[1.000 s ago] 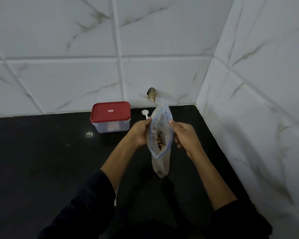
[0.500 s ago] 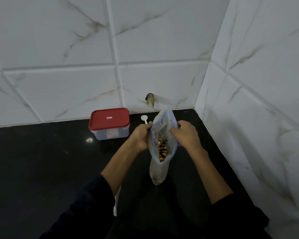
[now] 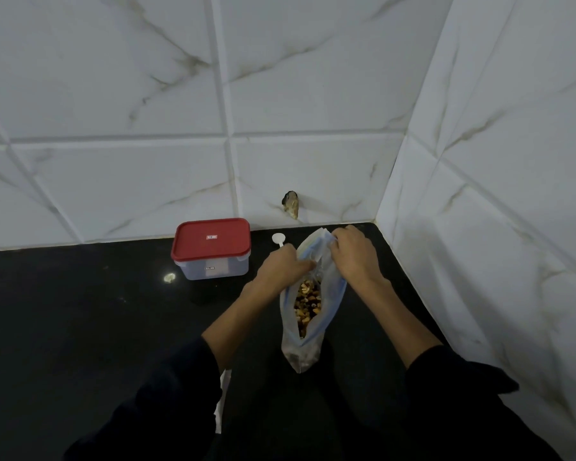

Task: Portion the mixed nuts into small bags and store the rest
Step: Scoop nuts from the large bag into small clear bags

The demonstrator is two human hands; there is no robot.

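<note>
A clear zip bag [image 3: 326,301] with a blue seal strip stands on the black counter [image 3: 80,327], its mouth spread wide. Mixed nuts [image 3: 308,302] show inside it. My left hand [image 3: 281,266] pinches the left lip of the bag near its far end. My right hand [image 3: 354,254] pinches the right lip at the far top corner. A small white scoop [image 3: 277,239] lies just beyond my left hand. A clear box with a red lid [image 3: 212,242] stands closed to the left, near the wall.
White marble-look tiles form the back wall and the right wall [image 3: 496,194], meeting in a corner just beyond the bag. A dark chip [image 3: 291,203] marks the back wall. A white scrap [image 3: 223,397] peeks out beside my left sleeve. A pale speck [image 3: 169,277] lies on the counter.
Both hands slid along the bag's lips toward its far end, pulling the mouth wider so more nuts show. The bag leans a little more toward me.
</note>
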